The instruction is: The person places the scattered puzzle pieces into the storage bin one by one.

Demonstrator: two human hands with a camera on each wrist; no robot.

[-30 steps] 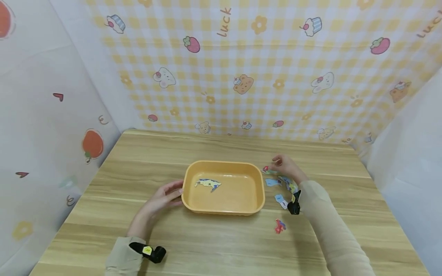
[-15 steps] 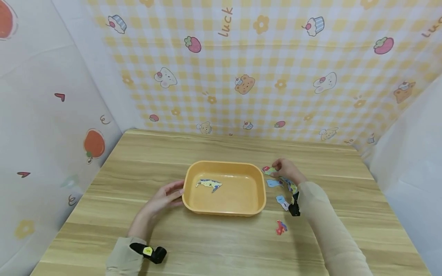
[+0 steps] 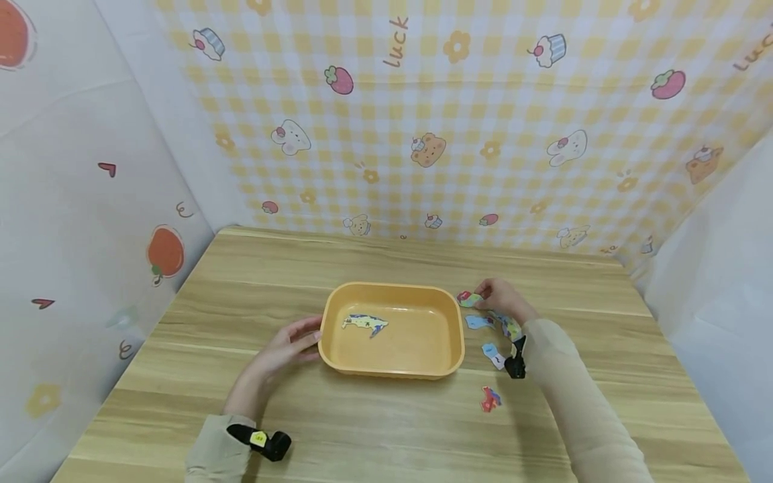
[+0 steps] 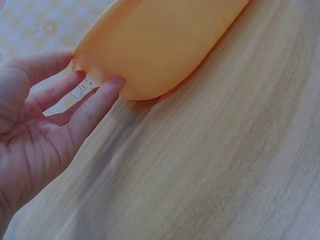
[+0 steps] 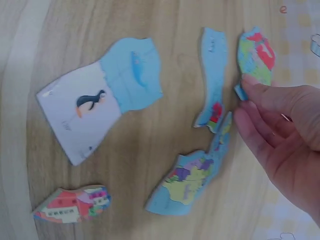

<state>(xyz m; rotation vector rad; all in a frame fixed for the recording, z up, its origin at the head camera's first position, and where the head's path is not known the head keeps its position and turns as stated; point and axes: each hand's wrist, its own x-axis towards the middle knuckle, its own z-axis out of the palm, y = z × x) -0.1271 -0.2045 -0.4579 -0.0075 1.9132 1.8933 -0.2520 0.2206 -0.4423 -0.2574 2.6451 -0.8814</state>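
On the right of the table, my right hand pinches a green and red map puzzle piece between thumb and fingers. More map puzzle pieces lie near it: a narrow light blue piece, a curved yellow, purple and blue piece, a white and blue piece with a penguin, and a red and pink piece. My left hand holds the left end of an orange plastic tray, thumb at the rim and fingers against the outer wall. Inside it lies a yellow and blue puzzle piece.
The wooden table ends at the back against a yellow checked cloth with cartoon prints. White cloth hangs on the left and right sides. Black cameras are strapped to both wrists.
My right hand has come down slightly and taken hold of the green and red puzzle piece. My left hand and the tray stay in place.
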